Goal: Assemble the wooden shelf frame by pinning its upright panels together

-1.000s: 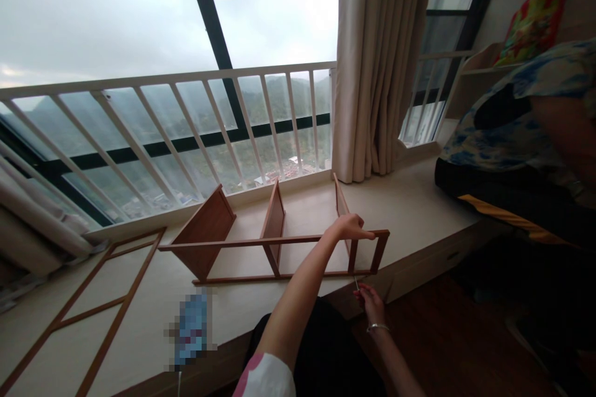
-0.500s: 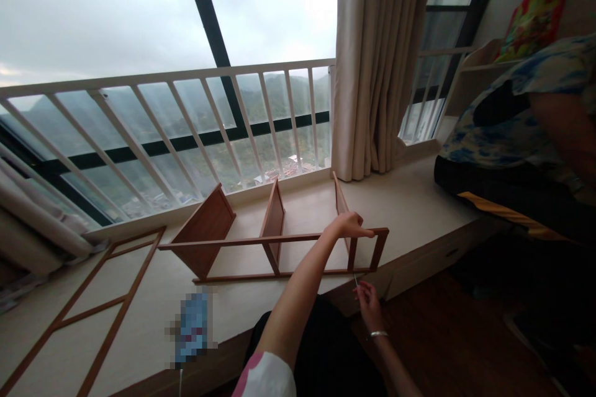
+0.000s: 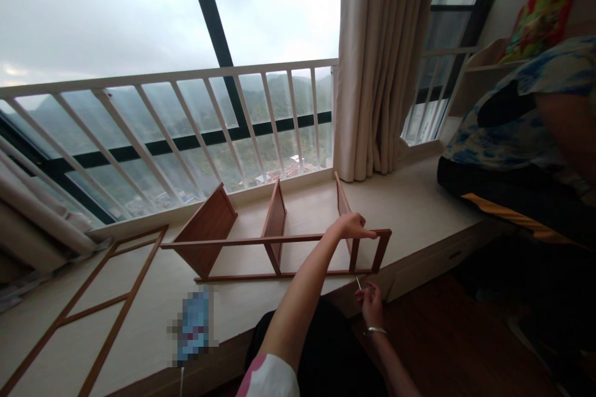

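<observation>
A brown wooden shelf frame [image 3: 251, 240] lies on its side on the window ledge, with three boards standing across it. My left hand [image 3: 351, 226] is closed around its upper rail near the right end, thumb stretched along the wood. Below, my right hand [image 3: 372, 303], with a silver bracelet at the wrist, pinches a thin metal rod like an Allen key [image 3: 358, 283]. The rod's tip meets the lower rail under the right-hand board; whether it sits in a hole I cannot tell.
A second flat wooden frame [image 3: 123, 307] lies on the ledge [image 3: 410, 208] at left. Nearer me is a blurred blue item [image 3: 193, 325]. A white railing [image 3: 172, 82] and a curtain [image 3: 372, 68] stand behind. Another person [image 3: 521, 118] sits at right.
My right hand has shifted slightly down and right and its fingers have turned, with more of the rod showing. My left hand keeps its place on the rail.
</observation>
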Demonstrator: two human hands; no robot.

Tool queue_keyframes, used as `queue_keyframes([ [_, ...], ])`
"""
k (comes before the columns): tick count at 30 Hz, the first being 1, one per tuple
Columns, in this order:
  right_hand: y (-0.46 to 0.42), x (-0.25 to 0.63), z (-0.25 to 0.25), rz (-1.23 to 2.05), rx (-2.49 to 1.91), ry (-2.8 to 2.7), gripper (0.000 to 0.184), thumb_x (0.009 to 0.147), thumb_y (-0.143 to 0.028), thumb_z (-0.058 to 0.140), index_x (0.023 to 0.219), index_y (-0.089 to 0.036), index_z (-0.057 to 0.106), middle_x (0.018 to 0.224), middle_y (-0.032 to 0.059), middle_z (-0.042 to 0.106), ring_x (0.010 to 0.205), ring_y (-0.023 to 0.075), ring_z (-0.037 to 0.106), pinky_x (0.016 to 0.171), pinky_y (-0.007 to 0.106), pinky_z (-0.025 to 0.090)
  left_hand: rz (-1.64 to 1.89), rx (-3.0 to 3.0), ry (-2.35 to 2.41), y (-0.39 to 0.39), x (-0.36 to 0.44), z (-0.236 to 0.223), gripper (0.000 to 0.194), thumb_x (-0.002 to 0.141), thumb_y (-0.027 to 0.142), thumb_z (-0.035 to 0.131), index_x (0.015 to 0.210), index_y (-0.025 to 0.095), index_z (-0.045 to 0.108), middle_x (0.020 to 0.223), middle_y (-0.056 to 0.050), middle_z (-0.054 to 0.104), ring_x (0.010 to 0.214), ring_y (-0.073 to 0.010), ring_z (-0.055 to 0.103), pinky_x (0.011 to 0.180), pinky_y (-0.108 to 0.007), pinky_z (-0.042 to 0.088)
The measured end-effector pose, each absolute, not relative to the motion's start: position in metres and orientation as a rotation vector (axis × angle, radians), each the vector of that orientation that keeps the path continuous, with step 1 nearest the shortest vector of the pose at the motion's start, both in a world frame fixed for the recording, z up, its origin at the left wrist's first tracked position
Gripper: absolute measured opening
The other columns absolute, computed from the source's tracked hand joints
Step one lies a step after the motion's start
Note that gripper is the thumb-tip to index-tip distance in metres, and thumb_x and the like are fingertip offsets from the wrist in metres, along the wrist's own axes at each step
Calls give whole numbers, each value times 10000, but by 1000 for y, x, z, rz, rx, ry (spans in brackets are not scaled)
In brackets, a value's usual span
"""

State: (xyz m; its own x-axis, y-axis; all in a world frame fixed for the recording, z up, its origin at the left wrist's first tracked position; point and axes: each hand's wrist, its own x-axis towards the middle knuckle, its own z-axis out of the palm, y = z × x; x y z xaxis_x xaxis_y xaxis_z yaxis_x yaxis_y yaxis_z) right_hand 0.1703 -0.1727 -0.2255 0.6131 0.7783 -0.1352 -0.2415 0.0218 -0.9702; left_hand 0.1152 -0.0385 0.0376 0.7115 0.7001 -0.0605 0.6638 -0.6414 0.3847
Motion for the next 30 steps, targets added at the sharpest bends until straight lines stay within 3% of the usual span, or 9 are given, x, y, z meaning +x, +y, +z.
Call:
queue_keyframes([
  [4, -163, 165, -234, 1021, -1187, -217, 306, 559, -340, 560, 778, -226, 380, 477, -98, 473, 356, 56, 407, 365, 173, 324, 126, 2527, 1079, -39, 114, 38, 439, 532, 595, 544, 629, 168, 580, 596, 1, 537, 593, -110, 483, 517, -211, 316],
  [8, -156, 164, -235, 1119, -1138, -175, 164, 583, -245, 491, 613, -216, 333, 406, -111, 350, 299, 31, 307, 325, 157, 281, 117, 2508, 1081, -40, 114, 40, 439, 529, 591, 548, 637, 167, 582, 601, 3, 540, 596, -109, 485, 521, -210, 320],
  [12, -154, 166, -230, 1206, -1110, -160, 195, 595, -167, 450, 496, -196, 285, 376, -94, 310, 282, 24, 281, 325, 167, 309, 111, 2510, 1079, -39, 115, 40, 439, 533, 587, 547, 636, 162, 580, 604, 2, 542, 593, -105, 481, 519, -207, 318],
  [17, -156, 161, -228, 1209, -1123, -113, 195, 618, -180, 477, 477, -196, 343, 358, -79, 354, 280, 41, 330, 317, 178, 342, 107, 2524, 1080, -37, 116, 37, 440, 534, 592, 540, 629, 163, 577, 579, 9, 526, 575, -99, 469, 512, -205, 312],
  [21, -160, 154, -229, 1160, -1172, -66, 166, 588, -264, 562, 533, -205, 417, 396, -52, 474, 320, 78, 434, 320, 200, 375, 115, 2523, 1089, -38, 116, 37, 452, 528, 604, 534, 627, 165, 579, 582, 11, 524, 575, -98, 468, 514, -205, 313],
  [30, -168, 162, -230, 1056, -1262, -157, 401, 428, -405, 674, 708, -187, 487, 522, -18, 615, 433, 125, 550, 399, 217, 411, 122, 2528, 1076, -39, 115, 37, 459, 536, 613, 520, 634, 169, 580, 589, 10, 528, 574, -98, 462, 511, -207, 311],
])
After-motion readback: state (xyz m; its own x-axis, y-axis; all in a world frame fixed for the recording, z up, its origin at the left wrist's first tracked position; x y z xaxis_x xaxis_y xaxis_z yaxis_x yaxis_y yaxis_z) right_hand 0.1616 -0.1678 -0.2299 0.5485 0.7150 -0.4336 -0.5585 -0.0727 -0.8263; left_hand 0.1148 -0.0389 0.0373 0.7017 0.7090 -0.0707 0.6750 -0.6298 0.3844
